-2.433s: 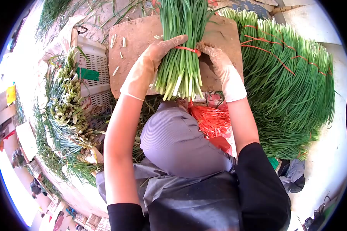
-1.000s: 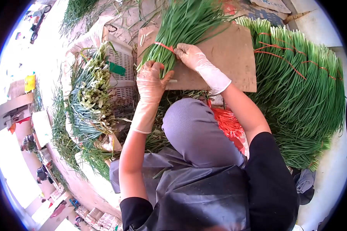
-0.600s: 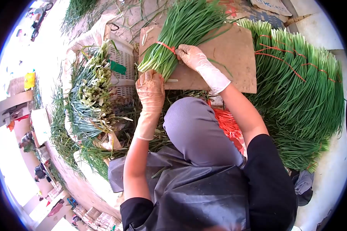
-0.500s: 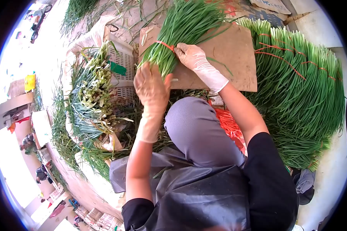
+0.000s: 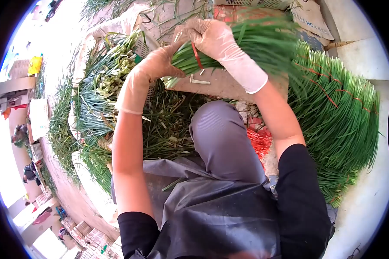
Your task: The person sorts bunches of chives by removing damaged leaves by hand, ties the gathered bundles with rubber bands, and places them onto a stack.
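A bunch of garlic chives (image 5: pixel 259 43) is held over a brown board (image 5: pixel 242 83), its leaves blurred and pointing right. A red tie (image 5: pixel 197 56) circles it near the pale stem ends. My gloved right hand (image 5: pixel 212 39) grips the bunch from above, beside the tie. My gloved left hand (image 5: pixel 157 64) is closed around the stem ends, thumb on the near side. Both hands' fingertips are partly hidden behind the bunch. A short white stem piece (image 5: pixel 201 81) lies on the board's near edge.
Tied chive bunches (image 5: pixel 341 112) are stacked at the right. To the left, a white crate (image 5: pixel 147 45) stands beside a heap of chives and trimmings (image 5: pixel 112 82). Red ties (image 5: pixel 259 140) lie by my knee. A printed sack (image 5: pixel 313 21) lies at the back. People are far off at the left.
The bunch has been lifted and turned, its leaves swinging to the right. My right hand has moved up over it. My left hand has closed around the stem ends.
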The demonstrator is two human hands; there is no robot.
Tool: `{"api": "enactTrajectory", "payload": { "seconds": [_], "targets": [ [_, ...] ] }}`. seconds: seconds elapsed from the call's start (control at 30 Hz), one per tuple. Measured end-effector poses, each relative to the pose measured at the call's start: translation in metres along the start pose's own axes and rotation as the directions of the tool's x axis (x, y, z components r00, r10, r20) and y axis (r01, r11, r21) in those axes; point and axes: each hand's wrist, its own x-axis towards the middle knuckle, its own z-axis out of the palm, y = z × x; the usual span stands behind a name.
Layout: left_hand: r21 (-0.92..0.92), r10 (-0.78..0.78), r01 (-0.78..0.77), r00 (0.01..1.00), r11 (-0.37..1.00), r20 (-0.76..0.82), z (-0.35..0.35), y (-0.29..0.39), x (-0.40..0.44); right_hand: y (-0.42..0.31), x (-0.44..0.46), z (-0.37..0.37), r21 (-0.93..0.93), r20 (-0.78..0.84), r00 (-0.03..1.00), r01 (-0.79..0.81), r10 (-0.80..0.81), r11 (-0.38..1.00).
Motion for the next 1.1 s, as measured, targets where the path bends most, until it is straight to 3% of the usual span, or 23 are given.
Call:
{"api": "enactTrajectory", "payload": {
  "seconds": [0.07, 0.1, 0.13, 0.2, 0.23, 0.27, 0.3, 0.33, 0.4, 0.43, 0.47, 0.5, 0.53, 0.57, 0.6, 0.67, 0.73, 0.8, 0.87, 0.9, 1.0, 1.03, 1.1],
  "targets": [
    [-0.054, -0.132, 0.144, 0.974, 0.988, 0.182, 0.015, -0.011, 0.020, 0.027, -0.002, 0.028, 0.026, 0.026, 0.998, -0.061, 0.061, 0.998],
    [0.056, -0.223, 0.217, 0.965, 0.974, 0.140, 0.037, -0.031, 0.032, 0.050, -0.007, 0.052, -0.020, 0.123, 0.979, -0.162, 0.164, 0.987],
    [-0.094, -0.155, 0.187, 0.950, 0.978, 0.273, 0.046, -0.037, 0.038, 0.067, -0.009, 0.068, -0.074, 0.214, 0.940, -0.255, 0.265, 0.964],
    [0.118, 0.069, -0.068, 0.998, 0.991, -0.009, 0.049, -0.046, 0.040, 0.086, -0.006, 0.081, -0.023, 0.234, 0.930, -0.286, 0.283, 0.958],
    [0.117, 0.073, -0.073, 0.997, 0.991, -0.001, 0.046, -0.035, 0.047, 0.088, -0.006, 0.080, 0.027, 0.264, 0.915, -0.323, 0.305, 0.946],
    [0.130, 0.036, 0.008, 0.943, 0.991, -0.330, 0.048, -0.023, 0.053, 0.091, -0.010, 0.079, 0.026, 0.267, 0.909, -0.340, 0.321, 0.940],
    [0.114, 0.004, 0.085, 0.785, 0.990, -0.619, 0.052, -0.013, 0.058, 0.080, -0.011, 0.067, 0.082, 0.247, 0.916, -0.344, 0.315, 0.936],
    [0.106, 0.008, 0.072, 0.791, 0.992, -0.611, 0.067, -0.024, 0.066, 0.075, -0.010, 0.061, 0.130, 0.222, 0.927, -0.335, 0.302, 0.933],
    [-0.283, -0.043, -0.345, 0.563, 0.895, -0.825, 0.096, -0.041, 0.100, 0.089, -0.010, 0.077, 0.304, 0.080, 0.959, -0.284, 0.273, 0.909],
    [-0.549, -0.294, -0.150, 0.714, 0.822, -0.635, 0.097, -0.022, 0.091, 0.084, -0.014, 0.072, 0.274, 0.016, 0.969, -0.241, 0.246, 0.931],
    [-0.684, -0.355, -0.110, 0.789, 0.721, -0.501, 0.098, -0.007, 0.083, 0.085, -0.016, 0.082, 0.170, -0.084, 0.969, -0.217, 0.234, 0.961],
    [-0.573, -0.380, 0.032, 0.778, 0.819, -0.500, 0.096, 0.004, 0.075, 0.092, -0.016, 0.094, 0.071, -0.122, 0.975, -0.180, 0.188, 0.981],
    [-0.363, -0.255, 0.009, 0.728, 0.932, -0.636, 0.113, -0.028, 0.085, 0.088, -0.018, 0.095, 0.011, -0.142, 0.973, -0.181, 0.180, 0.984],
    [-0.484, -0.362, 0.079, 0.768, 0.872, -0.528, 0.105, -0.012, 0.076, 0.083, -0.019, 0.093, 0.003, -0.162, 0.970, -0.182, 0.180, 0.983],
    [-0.275, -0.180, 0.004, 0.766, 0.961, -0.617, 0.117, -0.044, 0.085, 0.075, -0.019, 0.083, 0.037, -0.159, 0.964, -0.211, 0.214, 0.977],
    [-0.251, -0.174, 0.051, 0.848, 0.967, -0.501, 0.106, -0.013, 0.065, 0.080, -0.013, 0.087, 0.057, -0.204, 0.928, -0.307, 0.312, 0.950],
    [-0.172, -0.093, 0.006, 0.861, 0.985, -0.501, 0.110, -0.017, 0.060, 0.078, -0.010, 0.085, 0.010, -0.068, 0.893, -0.446, 0.446, 0.895],
    [-0.090, -0.008, -0.044, 0.863, 0.995, -0.504, 0.112, -0.026, 0.056, 0.076, -0.009, 0.082, 0.164, -0.068, 0.888, -0.440, 0.455, 0.883],
    [0.051, 0.132, -0.123, 0.865, 0.991, -0.483, 0.109, -0.031, 0.053, 0.071, -0.012, 0.082, 0.305, -0.196, 0.932, -0.238, 0.306, 0.922],
    [-0.057, 0.054, -0.076, 0.946, 0.995, -0.319, 0.100, -0.019, 0.051, 0.079, -0.010, 0.098, 0.320, -0.285, 0.950, -0.031, 0.128, 0.947],
    [0.382, 0.116, 0.056, 0.904, 0.923, -0.412, 0.110, -0.026, 0.063, 0.047, -0.017, 0.072, 0.646, 0.136, 0.882, -0.424, 0.450, 0.635],
    [0.424, 0.039, 0.180, 0.888, 0.888, -0.458, 0.116, -0.031, 0.070, 0.040, -0.024, 0.073, 0.485, -0.126, 0.874, -0.358, 0.469, 0.798],
    [0.492, 0.052, 0.194, 0.895, 0.849, -0.443, 0.126, -0.068, 0.089, 0.029, -0.046, 0.070, 0.499, -0.177, 0.890, -0.285, 0.419, 0.818]
  ]
}}
